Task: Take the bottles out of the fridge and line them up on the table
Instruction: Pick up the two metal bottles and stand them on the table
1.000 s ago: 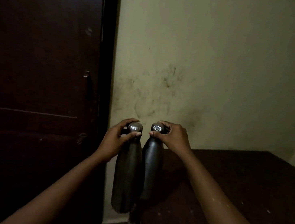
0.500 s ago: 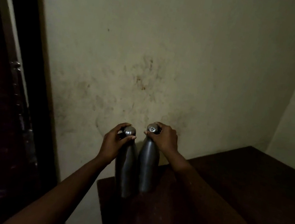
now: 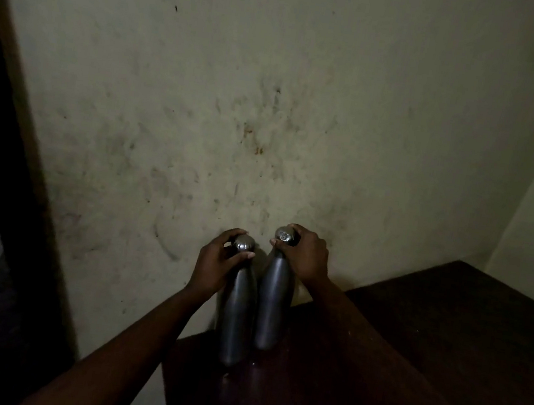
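Since the earlier frames the two bottles have come away from the dark door on the left and over the table; a second ago they hung in the air beside the door frame, and now both bases are down at the table top near its left front corner.

From the head camera, the left bottle [image 3: 235, 314] and the right bottle [image 3: 273, 301] stand upright side by side, very close, whether touching cannot be told in the dim light. Both are dull grey metal with shiny rounded caps. The left bottle is nearer the table's left edge and a little closer to the camera; the right bottle sits slightly further back, toward the wall.

The left hand [image 3: 215, 269] is curled around the neck and cap of the left bottle, thumb across the front just under the cap. The right hand [image 3: 305, 259] is closed over the top of the right bottle, fingers wrapped around its cap from the right side.

The table [image 3: 442, 364] is dark brown wood, its far edge against the stained pale wall [image 3: 237, 112]. A dark door frame [image 3: 23, 168] runs down the left side.
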### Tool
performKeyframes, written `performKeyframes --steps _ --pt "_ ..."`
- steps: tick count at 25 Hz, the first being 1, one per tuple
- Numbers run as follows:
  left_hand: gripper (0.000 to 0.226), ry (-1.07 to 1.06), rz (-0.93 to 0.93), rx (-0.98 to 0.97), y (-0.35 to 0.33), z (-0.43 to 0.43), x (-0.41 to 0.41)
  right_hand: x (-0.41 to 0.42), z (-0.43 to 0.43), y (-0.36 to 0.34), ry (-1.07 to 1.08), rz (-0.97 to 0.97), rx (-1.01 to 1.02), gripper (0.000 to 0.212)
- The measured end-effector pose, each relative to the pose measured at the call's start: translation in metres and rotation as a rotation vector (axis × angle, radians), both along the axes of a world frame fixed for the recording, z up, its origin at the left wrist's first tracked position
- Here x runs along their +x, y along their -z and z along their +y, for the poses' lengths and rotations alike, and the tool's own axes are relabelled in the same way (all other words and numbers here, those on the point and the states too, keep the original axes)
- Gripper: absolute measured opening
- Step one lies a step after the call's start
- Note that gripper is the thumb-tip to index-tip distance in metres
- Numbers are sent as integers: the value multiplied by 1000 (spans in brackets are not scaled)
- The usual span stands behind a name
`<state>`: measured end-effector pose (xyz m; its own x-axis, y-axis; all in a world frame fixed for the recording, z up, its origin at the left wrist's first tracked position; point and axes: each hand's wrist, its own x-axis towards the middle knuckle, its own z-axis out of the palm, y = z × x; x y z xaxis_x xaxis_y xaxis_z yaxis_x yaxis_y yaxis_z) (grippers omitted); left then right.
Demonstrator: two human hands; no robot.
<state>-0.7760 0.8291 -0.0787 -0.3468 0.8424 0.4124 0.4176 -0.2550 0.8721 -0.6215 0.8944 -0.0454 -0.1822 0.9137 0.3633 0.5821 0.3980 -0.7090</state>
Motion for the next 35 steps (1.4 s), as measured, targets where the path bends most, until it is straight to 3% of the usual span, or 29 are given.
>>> performKeyframes --steps 11,18,20,23,30,35 --pt "47 -6 -63 -62 0 18 2 4 20 10 -48 35 -61 26" --pt "58 5 -152 -131 4 6 2 -1 7 16 -11 119 -209 55" --pt "58 6 -143 -164 6 -6 4 3 -9 16 21 109 -263 53" --pt "58 -52 -204 -201 8 -35 19 9 -40 24 40 196 -357 41" --pt "36 -60 -428 -164 35 -156 94 58 -178 54 -120 534 -560 41" --pt "37 -10 -556 -222 61 -275 159 127 -313 68 -109 570 -558 41"
